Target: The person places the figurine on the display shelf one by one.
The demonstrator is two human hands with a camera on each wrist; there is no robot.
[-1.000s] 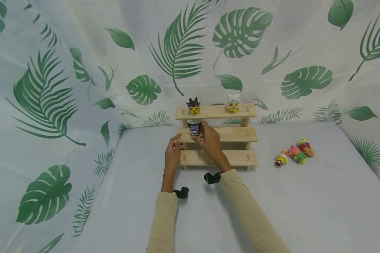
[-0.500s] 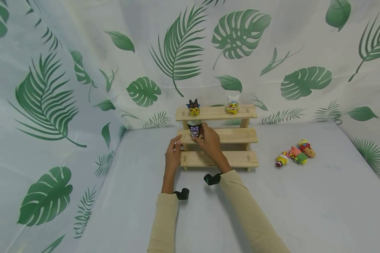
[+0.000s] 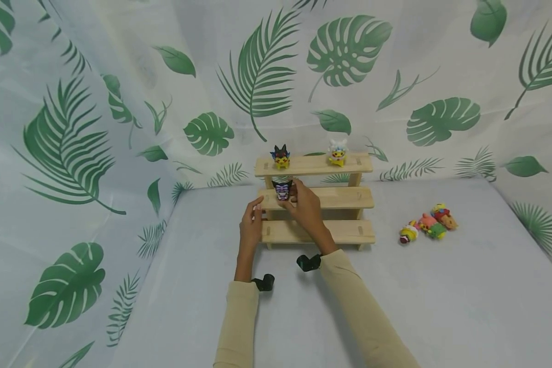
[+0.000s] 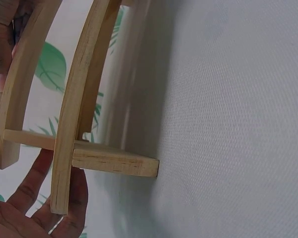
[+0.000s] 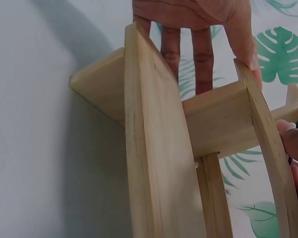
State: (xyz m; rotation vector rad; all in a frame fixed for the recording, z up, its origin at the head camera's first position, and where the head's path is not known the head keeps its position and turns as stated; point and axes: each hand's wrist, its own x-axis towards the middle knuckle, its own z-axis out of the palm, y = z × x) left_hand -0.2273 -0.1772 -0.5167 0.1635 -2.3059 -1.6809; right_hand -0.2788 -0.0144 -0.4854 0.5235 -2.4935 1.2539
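Observation:
At the left end of the wooden stand's middle board (image 3: 336, 197), my right hand (image 3: 307, 205) pinches a small black and purple toy figurine (image 3: 282, 190). The figurine is upright, its right side covered by the fingers. My left hand (image 3: 251, 222) is at the stand's left side. In the right wrist view, the fingers of the left hand (image 5: 193, 17) extend nearly straight against the side support, and the thumb touches the middle board's end. The left wrist view shows part of the right hand (image 4: 1, 37) at the upper left, with the figurine mostly hidden.
On the top board (image 3: 309, 163) stand a yellow figurine with a black and blue hood (image 3: 282, 157) and one with a white hood (image 3: 338, 153). Several colourful figurines (image 3: 433, 225) lie on the white surface to the right. A leaf-patterned sheet (image 3: 276, 117) hangs behind.
The figurine has tilted or turned slightly in my right hand at the middle board. My left hand stays at the stand's side. The head view has shifted a little.

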